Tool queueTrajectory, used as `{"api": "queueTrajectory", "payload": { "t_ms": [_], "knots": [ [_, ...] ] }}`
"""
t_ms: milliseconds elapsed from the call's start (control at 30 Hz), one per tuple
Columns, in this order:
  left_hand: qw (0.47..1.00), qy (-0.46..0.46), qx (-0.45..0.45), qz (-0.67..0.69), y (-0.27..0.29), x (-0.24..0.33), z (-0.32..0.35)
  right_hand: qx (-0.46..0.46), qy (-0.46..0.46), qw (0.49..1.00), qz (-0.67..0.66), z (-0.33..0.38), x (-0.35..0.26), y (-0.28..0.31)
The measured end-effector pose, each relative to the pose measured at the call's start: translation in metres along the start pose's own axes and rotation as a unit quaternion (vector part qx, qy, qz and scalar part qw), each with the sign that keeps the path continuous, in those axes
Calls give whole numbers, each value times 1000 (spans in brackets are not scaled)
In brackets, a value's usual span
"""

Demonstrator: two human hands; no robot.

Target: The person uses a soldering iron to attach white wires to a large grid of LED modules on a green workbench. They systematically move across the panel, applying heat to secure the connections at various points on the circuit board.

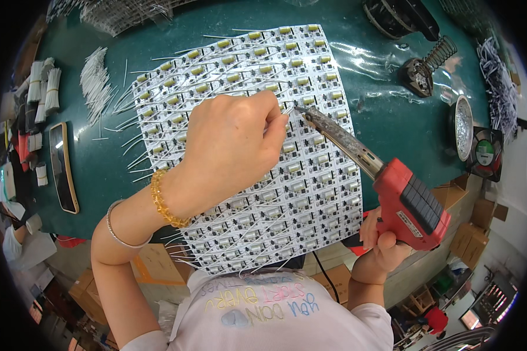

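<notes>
A white panel of small circuit boards (310,193) with yellow parts and thin wire leads lies on the green table (386,111). My left hand (231,146) rests over the panel's middle, fingers pinched on a thin wire at its fingertips. My right hand (383,240) grips the handle of a red soldering gun (407,205). The gun's long metal tip (307,112) touches the panel just right of my left fingertips.
Bundles of white wires (96,82) and a phone (63,167) lie at the left. A soldering-iron stand with a coil (424,70), a round tin (464,127) and a small fan (486,153) sit at the right. Cardboard boxes (468,234) stand below the table edge.
</notes>
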State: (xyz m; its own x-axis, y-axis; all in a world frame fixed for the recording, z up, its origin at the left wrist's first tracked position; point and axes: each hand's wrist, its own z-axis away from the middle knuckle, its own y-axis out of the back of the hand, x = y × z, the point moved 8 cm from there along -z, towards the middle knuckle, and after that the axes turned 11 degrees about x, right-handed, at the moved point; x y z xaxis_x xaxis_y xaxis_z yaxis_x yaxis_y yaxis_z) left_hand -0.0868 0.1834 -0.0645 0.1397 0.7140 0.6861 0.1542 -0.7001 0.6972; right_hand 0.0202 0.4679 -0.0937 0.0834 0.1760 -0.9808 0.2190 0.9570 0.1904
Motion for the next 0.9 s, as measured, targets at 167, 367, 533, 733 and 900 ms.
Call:
{"api": "queueTrajectory", "payload": {
  "t_ms": [167, 367, 533, 733, 900],
  "knots": [
    [1000, -5, -2, -1, -1, 0, 0, -50, 67, 991, -105, -11, -34, -31],
    [1000, -10, 7, 3, 1, 0, -1, -27, 87, 996, -4, -7, -23, -18],
    [1000, -13, 11, -7, 0, 2, -1, -34, 77, 996, 4, -8, -23, -21],
    [1000, -17, 15, 1, 0, 2, 0, -58, 60, 992, -91, -12, -32, -29],
    [1000, -15, 16, -2, 1, 1, 0, -46, 95, 994, -40, -8, -28, -23]
  ]
}}
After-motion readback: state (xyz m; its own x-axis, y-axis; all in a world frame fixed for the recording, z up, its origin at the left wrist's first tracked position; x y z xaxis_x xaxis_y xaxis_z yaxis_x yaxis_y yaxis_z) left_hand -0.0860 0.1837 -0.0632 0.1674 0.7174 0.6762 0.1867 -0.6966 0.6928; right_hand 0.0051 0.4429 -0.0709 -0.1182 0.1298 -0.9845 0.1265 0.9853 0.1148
